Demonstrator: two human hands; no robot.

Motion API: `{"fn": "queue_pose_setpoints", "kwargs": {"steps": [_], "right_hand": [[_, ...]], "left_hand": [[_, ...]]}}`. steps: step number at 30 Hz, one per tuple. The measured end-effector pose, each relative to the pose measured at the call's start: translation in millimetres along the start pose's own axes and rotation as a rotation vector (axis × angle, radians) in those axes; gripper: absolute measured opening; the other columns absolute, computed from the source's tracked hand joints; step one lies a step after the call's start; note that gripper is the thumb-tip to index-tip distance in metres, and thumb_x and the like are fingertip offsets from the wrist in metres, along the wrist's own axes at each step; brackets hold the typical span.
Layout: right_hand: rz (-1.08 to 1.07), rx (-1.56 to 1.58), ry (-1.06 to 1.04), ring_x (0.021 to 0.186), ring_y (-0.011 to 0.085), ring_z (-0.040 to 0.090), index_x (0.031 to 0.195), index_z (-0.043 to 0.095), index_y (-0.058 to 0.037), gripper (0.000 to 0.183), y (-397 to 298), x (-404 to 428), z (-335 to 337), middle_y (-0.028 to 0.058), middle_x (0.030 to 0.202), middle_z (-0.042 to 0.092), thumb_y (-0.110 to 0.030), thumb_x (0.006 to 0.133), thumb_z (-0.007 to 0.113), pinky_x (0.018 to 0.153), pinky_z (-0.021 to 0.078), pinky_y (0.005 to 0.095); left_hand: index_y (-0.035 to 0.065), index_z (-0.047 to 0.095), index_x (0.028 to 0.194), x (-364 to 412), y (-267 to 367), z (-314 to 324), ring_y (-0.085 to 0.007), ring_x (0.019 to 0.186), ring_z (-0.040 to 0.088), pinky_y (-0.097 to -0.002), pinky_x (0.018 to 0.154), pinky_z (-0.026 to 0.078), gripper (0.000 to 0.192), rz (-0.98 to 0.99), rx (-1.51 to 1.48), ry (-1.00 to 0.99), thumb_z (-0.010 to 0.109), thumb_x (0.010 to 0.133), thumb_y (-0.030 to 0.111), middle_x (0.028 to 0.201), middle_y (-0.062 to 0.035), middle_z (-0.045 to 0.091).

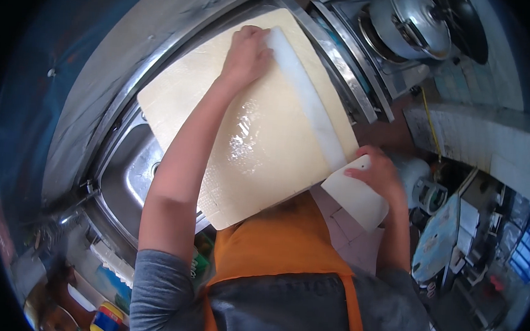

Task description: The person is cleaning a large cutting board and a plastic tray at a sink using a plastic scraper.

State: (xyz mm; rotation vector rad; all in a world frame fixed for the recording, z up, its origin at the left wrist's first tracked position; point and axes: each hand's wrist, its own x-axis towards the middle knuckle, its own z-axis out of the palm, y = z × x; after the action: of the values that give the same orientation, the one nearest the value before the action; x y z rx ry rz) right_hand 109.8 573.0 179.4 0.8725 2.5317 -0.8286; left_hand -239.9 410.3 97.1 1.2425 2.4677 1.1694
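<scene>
A large cream board point(289, 135) lies slanted in front of me, its surface wet and shiny in the middle. Along its right side runs a long, flat white strip point(312, 100) of soft-looking material; what it is made of I cannot tell. My left hand point(249, 53) is at the strip's far end, with thumb and fingertips on its edge. In my right hand point(378, 170), at the board's near right corner, is a flat cream scraper point(359, 191) with a small hole. Its upper edge is close to the strip's near end.
Under the board's left side is a stainless steel sink point(128, 171). A lidded metal pot point(410, 26) sits on a stove at the upper right. To the right are a gas cylinder point(414, 174) and a blue patterned panel point(438, 237). A yellow bottle point(106, 319) is at lower left.
</scene>
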Motion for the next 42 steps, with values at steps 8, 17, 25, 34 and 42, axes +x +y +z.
{"fn": "queue_pose_setpoints", "kwargs": {"steps": [8, 17, 25, 34, 42], "right_hand": [[0.147, 0.012, 0.192, 0.081, 0.0400, 0.066, 0.100, 0.063, -0.0023, 0.027, 7.4, -50.8, -41.1, 0.0217, 0.084, 0.067, -0.022, 0.083, 0.072, 0.072, 0.0517, 0.0433], [0.039, -0.045, 0.419, 0.071, 0.0384, 0.063, 0.089, 0.060, -0.0055, 0.011, -17.8, -71.1, -10.3, 0.0175, 0.078, 0.064, -0.016, 0.087, 0.063, 0.063, 0.0485, 0.0472], [-0.095, -0.188, 0.497, 0.067, 0.0303, 0.062, 0.082, 0.055, -0.0078, 0.011, -25.6, -68.8, 9.1, 0.0102, 0.075, 0.060, -0.012, 0.083, 0.064, 0.057, 0.0481, 0.0414], [-0.147, -0.247, 0.446, 0.066, 0.0280, 0.063, 0.080, 0.054, -0.0058, 0.011, -35.9, -65.6, 11.7, 0.0095, 0.073, 0.059, -0.010, 0.082, 0.064, 0.052, 0.0489, 0.0397], [-0.221, -0.235, 0.423, 0.065, 0.0288, 0.062, 0.079, 0.053, -0.0039, 0.010, -36.4, -53.4, 17.8, 0.0114, 0.072, 0.057, -0.007, 0.082, 0.062, 0.054, 0.0497, 0.0396]], "left_hand": [[0.0029, 0.039, 0.144, -36.5, 59.5, 16.7, -0.0413, 0.143, 0.020, -0.0460, 0.116, 0.027, 0.087, 0.017, 0.073, -0.119, 0.082, 0.072, 0.025, 0.153, -0.0239, 0.024], [-0.0073, 0.019, 0.149, -46.4, 70.7, 39.4, -0.0458, 0.146, 0.004, -0.0494, 0.120, 0.010, 0.128, -0.039, 0.271, -0.280, 0.090, 0.055, 0.044, 0.156, -0.0326, 0.008], [-0.0086, 0.017, 0.149, -45.1, 74.0, 40.2, -0.0443, 0.147, 0.002, -0.0461, 0.120, 0.008, 0.130, -0.036, 0.351, -0.301, 0.089, 0.055, 0.046, 0.157, -0.0314, 0.005], [-0.0061, 0.018, 0.150, -46.3, 73.3, 37.7, -0.0424, 0.147, 0.002, -0.0446, 0.121, 0.010, 0.129, -0.035, 0.346, -0.280, 0.088, 0.057, 0.048, 0.158, -0.0294, 0.006], [-0.0047, 0.019, 0.150, -46.7, 73.4, 36.1, -0.0407, 0.148, 0.003, -0.0440, 0.121, 0.010, 0.128, -0.056, 0.319, -0.262, 0.087, 0.057, 0.049, 0.158, -0.0273, 0.007]]}}
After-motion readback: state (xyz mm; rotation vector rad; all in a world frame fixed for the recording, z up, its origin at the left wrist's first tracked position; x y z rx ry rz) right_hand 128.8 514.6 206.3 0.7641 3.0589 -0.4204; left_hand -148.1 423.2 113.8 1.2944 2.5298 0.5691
